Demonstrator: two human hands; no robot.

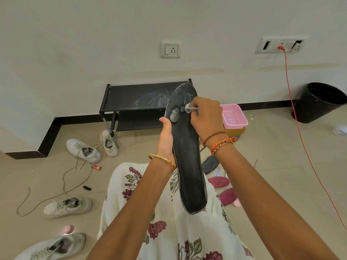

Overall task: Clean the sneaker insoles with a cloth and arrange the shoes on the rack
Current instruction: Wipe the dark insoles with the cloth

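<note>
Hands meet over a black insole [188, 166] held upright above the person's lap, its toe end up in front of the black shoe rack [139, 99] and its heel end down by the floral dress [169, 231]. The left hand [166, 136] grips the insole's left edge, thumb laid along the face and fingers curled behind it. The right hand [206, 117] has its fingers clamped on a small grey cloth [190, 108], pressing it against the upper part of the insole, beside pale worn patches. Four white sneakers [83, 150] lie scattered on the tiled floor [272, 147] at left, laces trailing loose. A pink basket [233, 116] sits just right of the rack, and a black bin [319, 102] stands against the wall.
</note>
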